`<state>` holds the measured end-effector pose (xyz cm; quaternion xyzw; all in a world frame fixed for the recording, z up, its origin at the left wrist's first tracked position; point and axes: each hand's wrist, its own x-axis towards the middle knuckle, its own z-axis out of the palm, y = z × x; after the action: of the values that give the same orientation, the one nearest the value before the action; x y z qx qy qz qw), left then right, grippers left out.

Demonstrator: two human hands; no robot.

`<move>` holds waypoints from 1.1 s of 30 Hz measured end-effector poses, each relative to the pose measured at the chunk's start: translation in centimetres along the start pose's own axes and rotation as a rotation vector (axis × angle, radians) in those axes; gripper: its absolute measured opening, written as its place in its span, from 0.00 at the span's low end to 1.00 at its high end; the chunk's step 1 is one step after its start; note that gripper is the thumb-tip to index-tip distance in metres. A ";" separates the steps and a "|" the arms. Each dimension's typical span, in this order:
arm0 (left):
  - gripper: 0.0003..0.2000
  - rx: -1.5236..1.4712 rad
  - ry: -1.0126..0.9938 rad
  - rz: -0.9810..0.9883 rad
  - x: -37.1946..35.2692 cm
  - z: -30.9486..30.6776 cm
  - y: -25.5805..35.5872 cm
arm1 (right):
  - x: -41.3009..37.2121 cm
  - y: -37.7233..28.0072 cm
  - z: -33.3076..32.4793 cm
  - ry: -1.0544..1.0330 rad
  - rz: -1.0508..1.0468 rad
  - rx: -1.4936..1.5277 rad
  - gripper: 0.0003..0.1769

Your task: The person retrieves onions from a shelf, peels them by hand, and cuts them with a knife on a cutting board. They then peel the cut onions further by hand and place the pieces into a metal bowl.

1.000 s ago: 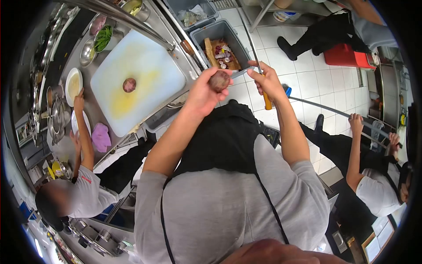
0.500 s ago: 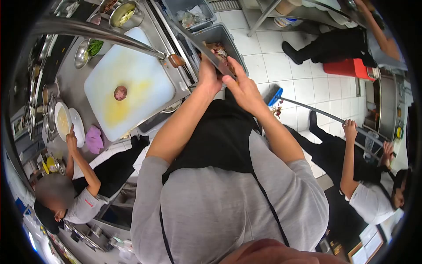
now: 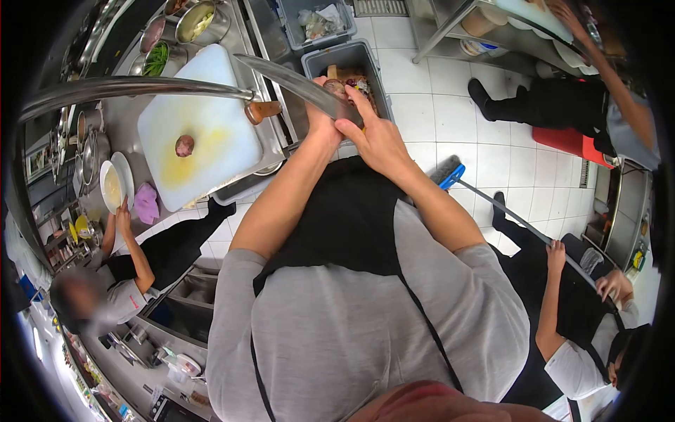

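Observation:
My left hand (image 3: 323, 116) is closed around a round reddish-brown onion (image 3: 335, 88), over a grey bin. My right hand (image 3: 380, 143) grips a large knife (image 3: 290, 84) near the handle end, which its fingers partly cover. The long blade points up and left, lying across the front of my left hand and close to the onion. A similar onion (image 3: 184, 145) rests on the yellow-stained white cutting board (image 3: 228, 95) to the left.
The grey bin (image 3: 380, 84) holds peels and scraps; another bin (image 3: 349, 15) stands behind it. A metal bar with a wooden end (image 3: 264, 111) crosses above the board. Bowls (image 3: 200, 22) line the counter. One person holds plates (image 3: 112, 186) at left; another holds a broom (image 3: 450, 172) at right.
The knife blade has swung to lie flatter, toward the left. The onion in my left hand now shows. The broom and its holder have shifted, and the view has turned slightly.

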<state>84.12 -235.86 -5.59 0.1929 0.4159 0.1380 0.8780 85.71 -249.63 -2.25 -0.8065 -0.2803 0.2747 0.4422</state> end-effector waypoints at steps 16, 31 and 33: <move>0.07 0.102 -0.043 0.159 2.9 -1.5 1.5 | 2.0 0.1 1.5 0.007 0.020 0.085 0.42; 0.08 0.253 0.001 0.384 2.3 -2.1 0.6 | 3.2 0.6 3.5 0.049 0.102 0.158 0.33; 0.09 0.330 0.017 0.478 2.3 -2.4 0.3 | 3.5 1.1 4.0 0.056 0.090 0.184 0.33</move>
<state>83.65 -234.13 -8.42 0.4247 0.3827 0.2728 0.7738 85.59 -245.51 -5.71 -0.7816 -0.2047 0.2964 0.5092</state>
